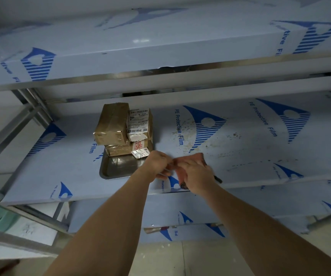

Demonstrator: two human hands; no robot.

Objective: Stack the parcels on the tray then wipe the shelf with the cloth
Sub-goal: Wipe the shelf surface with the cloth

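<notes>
Several brown taped parcels (pixel 112 124) are stacked on the back part of a metal tray (pixel 118 168), one of them with a white label (pixel 138 124). The tray stands on the middle shelf (pixel 240 136), which is covered in blue-printed protective film and shows brownish specks right of the tray. A reddish cloth (pixel 188 160) lies at the shelf's front edge, just right of the tray. My left hand (pixel 158 164) pinches the cloth's left edge with curled fingers. My right hand (pixel 196 174) grips the cloth from above and hides most of it.
An upper shelf (pixel 160 46) overhangs close above the parcels. A metal frame post and braces (pixel 21 120) stand at the left. Lower shelves (pixel 200 216) with the same film lie below, and floor tiles show at the bottom.
</notes>
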